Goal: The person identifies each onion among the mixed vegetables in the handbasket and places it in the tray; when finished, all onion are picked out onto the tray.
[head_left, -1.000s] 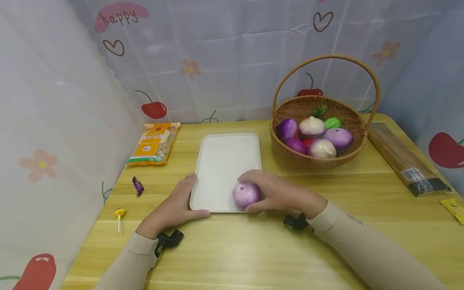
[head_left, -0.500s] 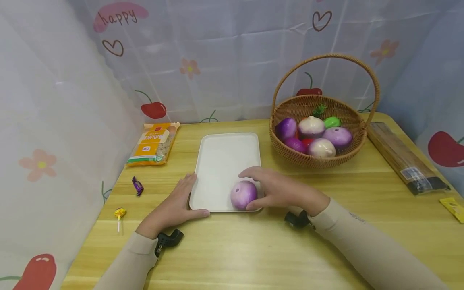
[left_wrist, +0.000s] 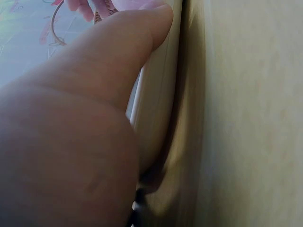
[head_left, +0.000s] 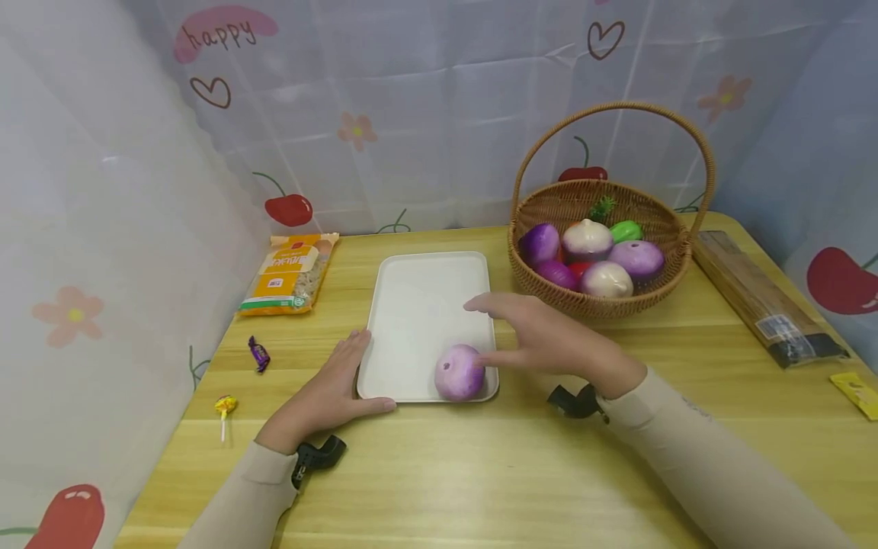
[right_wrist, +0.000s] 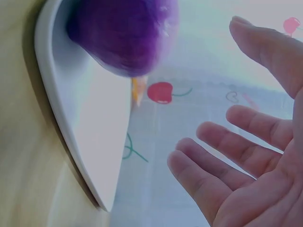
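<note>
A purple onion lies in the front right corner of the white tray. My left hand rests against the tray's front left corner, its straight fingers along the left side and its thumb at the front rim. In the left wrist view the thumb reaches over the rim. To the right of the onion, my right hand has its fingers spread and holds nothing. The right wrist view shows a gap between that hand's fingers and the onion.
A wicker basket of onions and other vegetables stands at the back right, its tall handle arching up. Beside it lies a long brown packet. A food bag, a purple wrapped candy and a lollipop are left; a yellow packet is far right.
My right hand has let go of the onion, opened and drawn back up to the right. The onion stays on the tray, tipped slightly left. My left hand has stayed in place.
</note>
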Demonstrator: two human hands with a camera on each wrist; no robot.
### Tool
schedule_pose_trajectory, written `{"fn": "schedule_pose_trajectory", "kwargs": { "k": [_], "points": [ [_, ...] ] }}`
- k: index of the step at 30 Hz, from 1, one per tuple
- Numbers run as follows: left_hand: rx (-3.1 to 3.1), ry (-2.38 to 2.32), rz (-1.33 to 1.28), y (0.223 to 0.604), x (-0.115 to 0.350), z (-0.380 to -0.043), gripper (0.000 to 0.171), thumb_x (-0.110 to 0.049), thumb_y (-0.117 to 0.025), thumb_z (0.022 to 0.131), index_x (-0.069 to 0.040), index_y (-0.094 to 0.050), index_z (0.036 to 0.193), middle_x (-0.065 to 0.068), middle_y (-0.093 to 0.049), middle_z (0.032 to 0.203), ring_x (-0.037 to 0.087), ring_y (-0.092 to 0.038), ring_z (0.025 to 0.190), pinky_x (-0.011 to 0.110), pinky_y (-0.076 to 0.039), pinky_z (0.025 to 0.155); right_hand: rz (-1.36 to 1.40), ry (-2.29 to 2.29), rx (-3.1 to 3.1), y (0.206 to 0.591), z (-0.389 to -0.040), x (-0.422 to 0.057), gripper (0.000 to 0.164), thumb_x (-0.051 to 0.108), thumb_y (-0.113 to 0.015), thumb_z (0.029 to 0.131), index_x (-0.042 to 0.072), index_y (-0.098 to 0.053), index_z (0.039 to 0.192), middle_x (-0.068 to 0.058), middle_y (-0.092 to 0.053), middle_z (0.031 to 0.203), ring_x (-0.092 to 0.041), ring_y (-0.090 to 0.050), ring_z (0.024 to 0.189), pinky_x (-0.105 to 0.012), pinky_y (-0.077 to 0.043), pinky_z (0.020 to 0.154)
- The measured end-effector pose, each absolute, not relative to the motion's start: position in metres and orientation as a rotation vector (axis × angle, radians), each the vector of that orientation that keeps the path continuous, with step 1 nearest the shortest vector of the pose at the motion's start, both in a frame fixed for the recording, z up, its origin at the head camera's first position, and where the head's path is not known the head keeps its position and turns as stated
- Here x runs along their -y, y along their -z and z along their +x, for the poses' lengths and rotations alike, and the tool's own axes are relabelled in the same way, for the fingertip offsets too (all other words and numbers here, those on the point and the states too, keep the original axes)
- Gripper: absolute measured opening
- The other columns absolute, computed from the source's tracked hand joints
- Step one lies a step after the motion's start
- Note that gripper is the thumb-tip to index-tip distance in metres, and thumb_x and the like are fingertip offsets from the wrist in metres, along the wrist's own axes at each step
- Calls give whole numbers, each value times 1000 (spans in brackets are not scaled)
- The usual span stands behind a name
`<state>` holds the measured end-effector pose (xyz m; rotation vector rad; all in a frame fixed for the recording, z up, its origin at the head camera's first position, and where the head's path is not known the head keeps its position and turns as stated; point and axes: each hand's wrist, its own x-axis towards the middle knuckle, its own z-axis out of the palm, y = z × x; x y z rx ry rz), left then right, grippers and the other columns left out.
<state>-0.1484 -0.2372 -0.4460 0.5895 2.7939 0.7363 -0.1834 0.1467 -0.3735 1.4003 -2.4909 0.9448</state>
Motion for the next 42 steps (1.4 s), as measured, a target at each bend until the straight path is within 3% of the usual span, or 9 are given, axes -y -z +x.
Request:
{"fn": "schedule_pose_trajectory", "kwargs": {
  "k": [5, 24, 34, 42],
  "points": [
    [-2791, -716, 570, 446, 238, -149, 134, -83, -70, 80, -5, -8, 169, 10, -6, 174, 22, 0, 159, 46, -6, 127, 1341, -956, 2490, 365, -186, -154, 67, 30, -90, 88, -2, -61, 140, -11, -65, 136, -25, -63, 120, -42, -50, 105],
    [-2791, -723, 589, 445, 237, -149, 133, -81, -71, 81, -3, -9, 169, 12, -7, 174, 26, -1, 159, 49, -7, 127, 1142, -943, 2473, 343, -200, -190, 63, 25, -89, 89, 1, -62, 141, -10, -65, 138, -28, -63, 126, -43, -51, 105],
    [-2791, -719, 583, 448, 237, -150, 133, -81, -71, 81, -5, -8, 169, 12, -7, 174, 25, -1, 159, 47, -7, 127, 1035, -962, 2441, 333, -206, -207, 60, 14, -90, 87, -1, -64, 138, -13, -65, 138, -31, -60, 127, -51, -50, 105],
    [-2792, -716, 573, 447, 237, -149, 133, -82, -70, 81, -5, -8, 169, 11, -7, 174, 24, -2, 159, 47, -7, 127, 936, -1125, 2590, 316, -219, -218, 57, 17, -83, 95, 2, -59, 144, -13, -62, 139, -35, -64, 124, -50, -53, 100]
  ]
}}
